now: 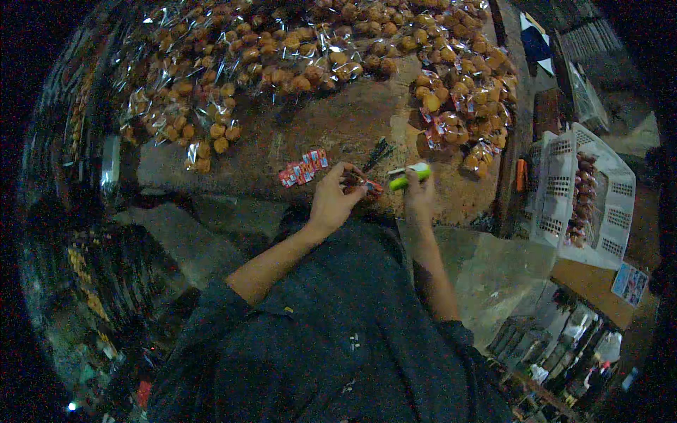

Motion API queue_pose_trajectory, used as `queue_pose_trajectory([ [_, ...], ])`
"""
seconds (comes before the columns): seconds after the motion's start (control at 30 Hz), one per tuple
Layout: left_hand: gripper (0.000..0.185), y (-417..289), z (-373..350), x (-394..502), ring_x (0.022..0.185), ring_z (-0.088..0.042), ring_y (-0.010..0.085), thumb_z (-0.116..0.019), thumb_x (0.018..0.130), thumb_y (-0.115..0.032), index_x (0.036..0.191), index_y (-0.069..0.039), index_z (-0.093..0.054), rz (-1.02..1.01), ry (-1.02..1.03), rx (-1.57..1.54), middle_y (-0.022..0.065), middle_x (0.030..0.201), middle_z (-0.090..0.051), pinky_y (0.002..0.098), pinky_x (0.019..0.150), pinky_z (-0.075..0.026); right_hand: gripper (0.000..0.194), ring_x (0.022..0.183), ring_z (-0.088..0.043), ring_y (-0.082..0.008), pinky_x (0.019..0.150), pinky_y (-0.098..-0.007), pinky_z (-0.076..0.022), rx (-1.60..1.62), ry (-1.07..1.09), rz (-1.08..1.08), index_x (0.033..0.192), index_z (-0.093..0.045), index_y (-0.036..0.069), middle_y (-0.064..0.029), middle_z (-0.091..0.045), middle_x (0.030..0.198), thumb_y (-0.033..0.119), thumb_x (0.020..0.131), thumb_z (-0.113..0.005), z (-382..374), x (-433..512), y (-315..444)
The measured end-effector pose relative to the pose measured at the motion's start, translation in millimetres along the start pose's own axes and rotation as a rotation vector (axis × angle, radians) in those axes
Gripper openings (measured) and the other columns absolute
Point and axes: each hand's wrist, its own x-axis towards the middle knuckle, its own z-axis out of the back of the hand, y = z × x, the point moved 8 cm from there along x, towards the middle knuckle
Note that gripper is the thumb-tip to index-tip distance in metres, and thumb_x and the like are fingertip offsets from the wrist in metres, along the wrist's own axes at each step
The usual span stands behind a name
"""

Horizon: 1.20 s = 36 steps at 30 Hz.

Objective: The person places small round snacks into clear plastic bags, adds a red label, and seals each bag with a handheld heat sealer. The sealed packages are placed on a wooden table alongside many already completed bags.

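Note:
Over the near edge of a worn wooden table (338, 116), my left hand (338, 193) pinches a small red printed label (374, 186) with thumb and fingers. My right hand (419, 193) grips a green and white stapler-like tool (410, 176), just right of that label. Several red and white labels (304, 168) lie fanned out left of my left hand. Thin dark strips (380, 152) lie in a small bunch beyond the hands. Clear plastic packs of round brown baked goods (296, 74) cover the far part of the table; those at the right (449, 127) show red labels.
On the right stands a white perforated plastic crate (608, 195) with more brown packs inside. An orange object (521, 174) is by the table's right edge. A cardboard surface (592, 288) lies below the crate. Dark racks or stacked items fill the left side, unclear in the dim light.

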Motion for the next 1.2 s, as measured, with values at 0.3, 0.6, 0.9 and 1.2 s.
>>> queue_pose_trajectory([
  [0.3, 0.038, -12.1, 14.8, -8.6, 0.089, -0.073, 0.0281, -0.076, 0.08, -0.008, 0.114, -0.003, -0.061, 0.024, 0.099, 0.134, 0.0155, 0.102, -0.073, 0.0402, 0.082, -0.057, 0.026, 0.067, -0.055, -0.0134, 0.062, -0.0302, -0.045, 0.139, -0.133, -0.028, 0.091, -0.062, 0.008, -0.0011, -0.06, 0.077, 0.033, 0.1, -0.058, -65.8, -29.3, 47.4],
  [0.6, 0.043, 16.8, -9.5, 4.5, 0.092, -0.073, 0.0272, -0.077, 0.081, -0.01, 0.121, -0.004, -0.06, -0.027, 0.102, 0.135, 0.0172, 0.103, -0.073, 0.0381, 0.082, -0.057, 0.038, 0.064, -0.053, -0.0124, 0.06, -0.0322, -0.0415, 0.063, -0.105, 0.051, 0.087, -0.062, 0.004, -0.0011, -0.059, 0.07, 0.04, 0.096, -0.07, -62.3, -3.3, 24.4],
  [0.9, 0.054, -62.5, -56.7, 104.9, 0.116, -0.062, 0.0256, -0.073, 0.093, -0.025, 0.138, -0.003, -0.052, 0.061, -0.087, -0.602, 0.013, 0.129, -0.063, 0.0384, 0.099, -0.052, 0.044, 0.114, -0.051, -0.041, 0.095, -0.0527, -0.0413, -1.042, -0.011, 0.449, 0.116, -0.06, 0.002, -0.0193, -0.054, 0.123, 0.029, 0.085, -0.075, -4.1, 40.4, -14.1],
  [1.2, 0.041, 25.3, -69.2, 23.4, 0.109, -0.062, 0.0178, -0.057, 0.104, -0.039, 0.133, -0.009, -0.059, 0.382, 0.491, -0.348, 0.0052, 0.121, -0.066, 0.0346, 0.093, -0.05, 0.055, 0.113, -0.056, -0.0427, 0.1, -0.0522, -0.0425, -0.742, -0.053, 0.707, 0.132, -0.057, 0.005, -0.0241, -0.059, 0.123, 0.041, 0.092, -0.066, -33.5, 59.8, 42.6],
])
